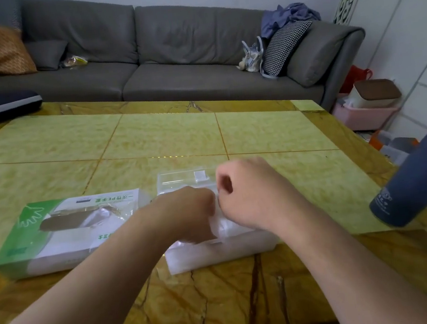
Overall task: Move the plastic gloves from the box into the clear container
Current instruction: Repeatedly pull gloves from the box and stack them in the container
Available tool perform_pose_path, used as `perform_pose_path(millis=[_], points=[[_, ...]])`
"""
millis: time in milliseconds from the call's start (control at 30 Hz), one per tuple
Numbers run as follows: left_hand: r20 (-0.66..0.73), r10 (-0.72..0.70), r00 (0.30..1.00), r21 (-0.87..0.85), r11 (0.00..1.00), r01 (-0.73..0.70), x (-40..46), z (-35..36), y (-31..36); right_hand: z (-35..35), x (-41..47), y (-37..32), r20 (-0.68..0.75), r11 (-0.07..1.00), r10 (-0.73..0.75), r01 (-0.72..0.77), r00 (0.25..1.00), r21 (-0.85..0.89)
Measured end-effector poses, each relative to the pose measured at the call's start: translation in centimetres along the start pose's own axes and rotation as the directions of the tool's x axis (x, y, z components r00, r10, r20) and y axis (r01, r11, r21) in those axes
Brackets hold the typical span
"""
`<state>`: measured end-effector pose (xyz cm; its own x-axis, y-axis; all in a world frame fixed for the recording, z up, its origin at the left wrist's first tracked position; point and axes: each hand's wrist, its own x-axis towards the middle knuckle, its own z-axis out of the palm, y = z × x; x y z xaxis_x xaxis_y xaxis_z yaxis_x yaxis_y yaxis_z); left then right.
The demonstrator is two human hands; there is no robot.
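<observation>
A green and white glove box [55, 233] lies on the table at the left, its torn top opening showing crumpled clear film inside. To its right sits the clear container [217, 252], holding a whitish stack of plastic gloves [225, 227]; its lid [182, 178] stands open at the far side. My left hand [186, 213] and my right hand [247, 192] are both over the container with fingers curled down into the gloves. The fingertips are hidden, and a bit of film shows between the two hands.
The yellow-green marble table [167, 137] stretches far ahead. A dark blue thermos [419, 175] stands at the right edge. Behind it are a grey sofa [167, 49] with cushions and a bag, and pink bins [366, 112] on the floor at the right.
</observation>
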<state>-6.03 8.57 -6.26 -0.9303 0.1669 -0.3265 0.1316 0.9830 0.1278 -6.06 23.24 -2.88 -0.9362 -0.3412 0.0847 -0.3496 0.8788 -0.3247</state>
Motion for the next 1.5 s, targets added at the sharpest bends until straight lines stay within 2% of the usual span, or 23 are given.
perform_pose_path(millis=[100,300,433,500,633,767,900,1000,1067,1133,1233,1267,1333,1433,1500], points=[[0.041,0.022,0.999,0.023,0.999,-0.023,-0.1,-0.4,-0.3,0.9,0.1,0.3,0.229,0.985,0.099,-0.062,0.968,-0.162],[0.120,0.064,0.991,0.083,0.994,-0.074,-0.6,-1.4,-0.4,1.8,1.8,0.5,0.389,0.958,0.215,-0.116,0.896,-0.264],[0.034,-0.027,0.999,0.203,0.979,0.019,-1.5,-1.8,0.5,1.5,2.5,-0.6,0.532,0.932,0.259,-0.064,0.806,-0.358],[0.048,-0.063,0.997,0.228,0.972,0.051,-1.6,-1.8,1.2,1.1,2.4,-0.9,0.569,0.928,0.253,-0.031,0.783,-0.370],[0.194,-0.132,0.972,0.269,0.960,0.077,-1.0,-2.3,1.8,0.8,2.3,-1.1,0.596,0.935,0.253,-0.034,0.762,-0.353],[0.281,-0.092,0.955,0.310,0.951,0.000,-1.0,-2.5,1.9,1.1,2.3,-0.9,0.603,0.943,0.261,-0.065,0.754,-0.326],[0.276,-0.061,0.959,0.167,0.986,0.014,-1.0,-2.6,1.2,1.1,2.0,-0.6,0.589,0.948,0.255,-0.080,0.767,-0.307],[0.164,-0.040,0.986,0.104,0.994,0.023,-1.8,-2.3,0.6,1.4,2.0,-0.6,0.556,0.958,0.216,-0.066,0.803,-0.278],[0.013,0.002,1.000,0.010,1.000,-0.002,-2.7,-2.1,0.0,1.4,1.9,-0.5,0.484,0.958,0.217,-0.090,0.848,-0.272],[-0.187,0.035,0.982,-0.159,0.985,-0.066,-4.0,-2.4,-1.1,1.0,1.5,-0.6,0.430,0.957,0.222,-0.110,0.875,-0.269],[-0.479,-0.038,0.877,-0.320,0.938,-0.134,-6.2,-3.4,-3.3,0.5,0.9,-0.5,0.331,0.963,0.199,-0.122,0.922,-0.239],[-0.539,-0.102,0.836,-0.333,0.937,-0.101,-6.7,-3.6,-4.3,0.4,0.6,-0.5,0.276,0.966,0.194,-0.134,0.941,-0.221],[-0.564,-0.257,0.785,-0.353,0.934,0.052,-7.4,-3.4,-7.1,0.2,0.4,-0.4,0.151,0.968,0.191,-0.160,0.970,-0.194],[-0.458,-0.442,0.771,-0.311,0.892,0.327,-7.5,-2.1,-11.8,-0.3,0.4,-0.5,-0.013,0.973,0.204,-0.205,0.979,-0.103],[-0.336,-0.508,0.793,-0.267,0.859,0.437,-6.9,-0.7,-13.8,-0.4,0.4,-0.5,-0.104,0.977,0.210,-0.214,0.972,-0.020]])
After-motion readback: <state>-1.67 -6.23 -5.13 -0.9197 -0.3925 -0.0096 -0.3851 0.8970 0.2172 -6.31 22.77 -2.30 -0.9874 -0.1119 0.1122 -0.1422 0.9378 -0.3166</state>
